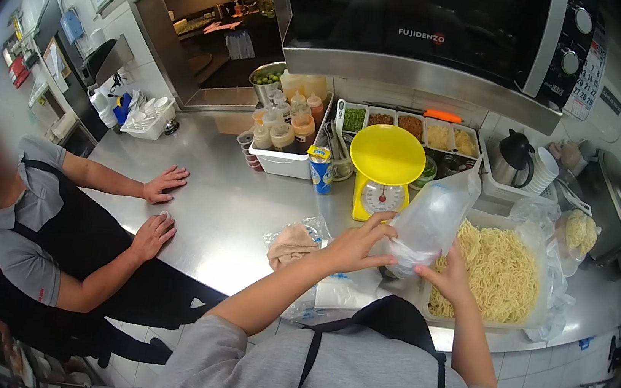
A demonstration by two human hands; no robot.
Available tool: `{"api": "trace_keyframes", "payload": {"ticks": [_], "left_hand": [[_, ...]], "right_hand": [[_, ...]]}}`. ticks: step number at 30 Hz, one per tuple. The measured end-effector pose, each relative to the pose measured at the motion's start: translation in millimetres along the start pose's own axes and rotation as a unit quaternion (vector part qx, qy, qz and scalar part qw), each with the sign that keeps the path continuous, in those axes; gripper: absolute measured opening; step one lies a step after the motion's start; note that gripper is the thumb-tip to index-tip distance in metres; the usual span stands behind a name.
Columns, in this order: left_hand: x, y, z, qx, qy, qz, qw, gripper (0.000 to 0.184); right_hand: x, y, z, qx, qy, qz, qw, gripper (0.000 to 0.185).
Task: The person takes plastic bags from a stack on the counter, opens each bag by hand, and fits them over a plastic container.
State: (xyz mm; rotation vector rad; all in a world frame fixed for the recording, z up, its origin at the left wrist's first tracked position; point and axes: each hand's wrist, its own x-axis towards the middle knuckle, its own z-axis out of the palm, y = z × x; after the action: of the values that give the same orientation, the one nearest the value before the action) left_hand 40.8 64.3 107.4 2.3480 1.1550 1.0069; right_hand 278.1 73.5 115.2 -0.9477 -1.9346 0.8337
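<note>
A clear plastic bag (438, 207) stands upright between my hands at the counter's front, its top pointing up and to the right. My left hand (363, 244) grips the bag's lower left side, thumb and fingers pressed to it. My right hand (454, 278) has its thumb and fingers on the lower right side of the same bag. Just to the right, yellow noodles (499, 277) fill a translucent tub (541, 304). Behind the bag stands a yellow kitchen scale (387, 157) with a round dial. What the bag holds is unclear.
Left of my hands lies a beige cloth (293, 247) on clear plastic. A blue-and-yellow can (320, 170) and a bin of squeeze bottles (281, 162) stand behind. A co-worker's hands (155, 236) rest on the steel counter (206, 201). A microwave (420, 42) overhangs the topping trays (410, 123).
</note>
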Motion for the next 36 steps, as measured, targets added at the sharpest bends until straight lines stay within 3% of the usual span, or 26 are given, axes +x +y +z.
{"api": "trace_keyframes", "payload": {"ticks": [1, 3, 5, 7, 9, 10, 12, 14, 16, 18, 19, 21, 24, 26, 28, 32, 34, 36], "left_hand": [[3.3, -3.9, -1.4, -0.006, 0.012, 0.014, 1.0, 0.045], [7.9, -5.4, -2.5, -0.018, 0.025, 0.02, 0.999, 0.049], [29.5, -5.8, -17.7, -0.109, -0.035, -0.012, 0.993, 0.06], [41.7, -10.6, -23.6, -0.104, -0.074, -0.003, 0.992, 0.059], [49.6, -14.5, -21.9, -0.096, -0.108, 0.009, 0.989, 0.06], [48.9, -18.2, -18.8, -0.108, -0.121, 0.008, 0.987, 0.058], [42.3, -25.5, -17.0, -0.113, -0.132, 0.006, 0.985, 0.057], [30.3, -28.2, -11.1, -0.172, -0.096, -0.001, 0.98, 0.053], [15.3, -24.5, -8.9, -0.139, -0.04, 0.025, 0.989, 0.05], [5.8, -19.9, -4.0, -0.103, 0.017, 0.053, 0.993, 0.046], [0.0, -15.7, 2.1, -0.118, 0.05, 0.039, 0.991, 0.041], [-7.0, -5.5, 12.1, -0.12, 0.122, 0.047, 0.984, 0.029], [-14.2, 0.5, 23.7, -0.073, 0.159, 0.043, 0.984, 0.025], [-16.1, 6.2, 25.6, -0.051, 0.156, 0.048, 0.985, 0.02], [-17.0, 8.8, 24.1, 0.03, 0.14, 0.129, 0.981, 0.017], [-18.3, 16.7, 17.6, 0.065, 0.089, 0.147, 0.983, 0.023], [-17.6, 19.2, 15.2, 0.059, 0.1, 0.138, 0.984, 0.026], [-20.0, 19.8, 14.5, 0.049, 0.107, 0.129, 0.985, 0.029]], "right_hand": [[1.6, 3.9, 0.4, -0.001, 0.001, -0.002, 1.0, 0.061], [-3.7, 12.0, -4.1, 0.174, -0.016, 0.025, 0.984, 0.059], [10.6, 13.6, -14.0, 0.178, -0.031, 0.024, 0.983, 0.06], [18.4, 28.5, -20.2, 0.18, -0.044, 0.023, 0.982, 0.061], [31.6, 57.2, -17.0, 0.341, -0.091, 0.112, 0.929, 0.062], [33.6, 60.5, -19.1, 0.339, -0.095, 0.107, 0.93, 0.062], [33.5, 60.7, -18.6, 0.287, -0.134, 0.189, 0.93, 0.065], [26.7, 51.0, -17.8, 0.25, -0.12, 0.172, 0.945, 0.062], [15.2, 37.7, -21.6, 0.208, -0.103, 0.158, 0.96, 0.059], [5.8, 21.8, -22.8, -0.044, -0.007, -0.023, 0.999, 0.049], [1.7, 11.5, -20.1, -0.073, 0.016, -0.046, 0.996, 0.042], [-4.7, 2.8, -14.6, -0.087, 0.04, -0.058, 0.994, 0.041], [-14.9, 4.0, -1.3, -0.096, 0.108, -0.055, 0.988, 0.038], [-18.2, 6.5, 4.8, -0.093, 0.152, -0.043, 0.983, 0.037], [-23.5, 8.4, 9.1, -0.109, 0.191, -0.035, 0.975, 0.032], [-31.0, 21.4, 11.6, -0.194, 0.138, -0.109, 0.965, 0.028], [-21.9, -0.3, 13.4, -0.177, 0.203, -0.134, 0.954, 0.022], [-16.1, -9.6, 7.3, -0.18, 0.176, -0.13, 0.959, 0.02]]}}
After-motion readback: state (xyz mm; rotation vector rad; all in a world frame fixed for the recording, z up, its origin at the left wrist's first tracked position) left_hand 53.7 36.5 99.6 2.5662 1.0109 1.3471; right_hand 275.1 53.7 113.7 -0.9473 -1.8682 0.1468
